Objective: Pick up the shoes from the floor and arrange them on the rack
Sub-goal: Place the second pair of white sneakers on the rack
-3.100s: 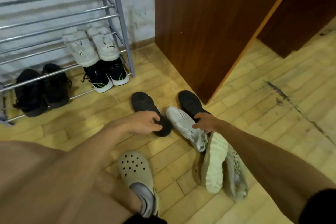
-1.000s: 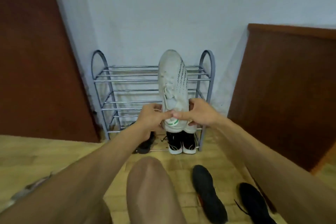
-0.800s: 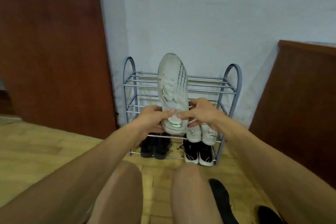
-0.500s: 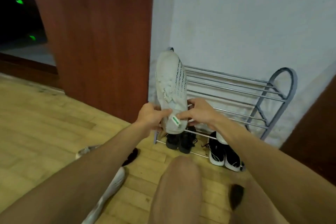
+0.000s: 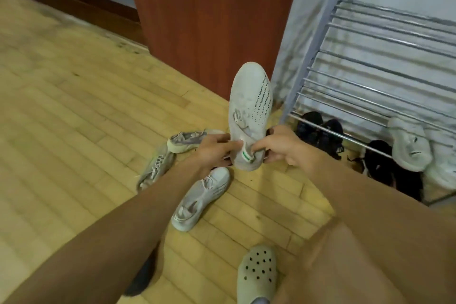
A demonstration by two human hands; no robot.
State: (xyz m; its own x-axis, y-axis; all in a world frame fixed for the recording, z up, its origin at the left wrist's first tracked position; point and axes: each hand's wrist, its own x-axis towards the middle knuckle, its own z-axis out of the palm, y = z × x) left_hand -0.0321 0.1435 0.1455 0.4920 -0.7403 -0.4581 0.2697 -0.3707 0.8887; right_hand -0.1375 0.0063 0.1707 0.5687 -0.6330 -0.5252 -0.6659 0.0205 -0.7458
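Note:
A white sneaker (image 5: 250, 108) with black dotted marks and a green heel tab stands toe-up in the air, held at its heel by my left hand (image 5: 214, 148) and my right hand (image 5: 278, 147). The metal shoe rack (image 5: 365, 86) is to the right. Its low shelves hold a black pair (image 5: 320, 134), a black and white pair (image 5: 387, 168) and a white pair (image 5: 410, 147). On the floor under my hands lie a white sneaker (image 5: 199, 198) and two grey sneakers (image 5: 170, 153).
A reddish-brown wooden door panel (image 5: 209, 20) stands behind the held sneaker, left of the rack. A beige clog (image 5: 256, 274) is on my foot at the bottom. A dark shoe (image 5: 140, 279) peeks out under my left forearm. Wooden floor stretches to the left.
The view has swung down and left, so the rack now sits at the right and the floor sneakers show. Both hands still hold the white sneaker by its heel, toe up.

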